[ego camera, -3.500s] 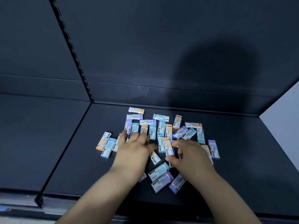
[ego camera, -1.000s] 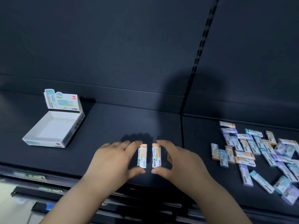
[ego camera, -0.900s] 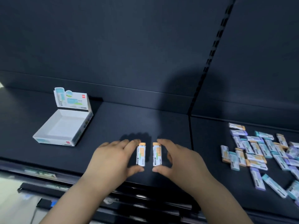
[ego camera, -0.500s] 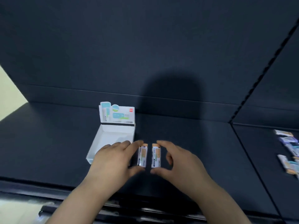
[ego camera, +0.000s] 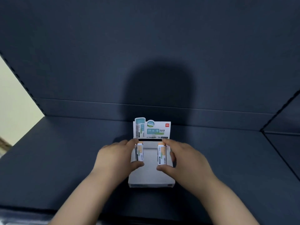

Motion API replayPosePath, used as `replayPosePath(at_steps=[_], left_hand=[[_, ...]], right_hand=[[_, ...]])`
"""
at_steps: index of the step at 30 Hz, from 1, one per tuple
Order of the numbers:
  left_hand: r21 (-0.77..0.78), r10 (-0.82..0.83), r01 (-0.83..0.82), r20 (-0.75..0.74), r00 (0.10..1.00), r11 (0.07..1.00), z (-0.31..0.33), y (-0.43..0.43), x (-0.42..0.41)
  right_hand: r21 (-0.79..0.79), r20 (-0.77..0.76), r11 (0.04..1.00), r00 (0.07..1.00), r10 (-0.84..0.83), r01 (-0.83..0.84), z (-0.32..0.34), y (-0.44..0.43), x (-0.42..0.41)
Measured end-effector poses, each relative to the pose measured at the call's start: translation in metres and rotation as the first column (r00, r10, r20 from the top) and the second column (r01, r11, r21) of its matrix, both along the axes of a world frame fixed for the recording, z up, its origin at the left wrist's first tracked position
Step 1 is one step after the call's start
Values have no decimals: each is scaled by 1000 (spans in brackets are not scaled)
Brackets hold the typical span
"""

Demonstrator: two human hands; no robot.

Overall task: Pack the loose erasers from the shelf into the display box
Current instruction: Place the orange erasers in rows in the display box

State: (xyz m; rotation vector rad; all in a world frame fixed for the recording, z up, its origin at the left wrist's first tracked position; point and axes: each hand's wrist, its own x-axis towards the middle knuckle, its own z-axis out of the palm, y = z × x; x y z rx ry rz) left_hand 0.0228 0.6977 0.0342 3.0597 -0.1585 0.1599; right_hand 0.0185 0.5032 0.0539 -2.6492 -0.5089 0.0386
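Observation:
The white display box lies on the dark shelf in front of me, its printed header card standing up at the back. My left hand pinches an orange-tipped eraser lengthwise between forefinger and thumb, over the box's left side. My right hand pinches another orange-tipped eraser the same way over the box's right side. Both erasers point away from me. Whether they touch the box floor I cannot tell.
The dark shelf stretches left and right of the box, with a dark back panel behind. A shelf divider runs at the right edge. A pale wall shows at far left. The loose eraser pile is out of view.
Both hands carried their erasers leftward from the pile to the box. The erasers, side by side half a second ago, are now spread apart over the box's two sides.

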Motion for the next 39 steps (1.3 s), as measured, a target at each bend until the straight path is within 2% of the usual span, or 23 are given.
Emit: replayPosePath(at_steps=[5,11,14,21,28,34,37,39], left_hand=[[38,32,-26,-161,986,999,-15,-2,12],[18,27,-25,-178,984,1000,-26,-1,14],[-5,19,-20,-163,986,1000,-30,-2,14],[-20,-17,13,-192,981,1000,-33,-1,13],[178,-26,60,-190,981,982,-41,-5,12],[212,-17,75,-260,966,974,-46,-9,18],[241,-28,83,-224,974,967,-43,-9,15],[219,-35,63,-130,991,974,-35,-6,12]], right_hand=[[-176,-34,982,997,63,-68,-19,29,28],[-277,-95,953,991,100,-122,-46,50,46],[-261,-98,958,990,97,-120,-54,50,47],[-76,-64,993,994,86,-91,-60,44,41],[-172,6,984,999,42,-41,-63,48,40],[-336,-5,940,998,60,-59,-70,50,43],[-274,6,961,999,34,-31,-70,50,42],[-184,30,983,999,-21,26,-71,48,41]])
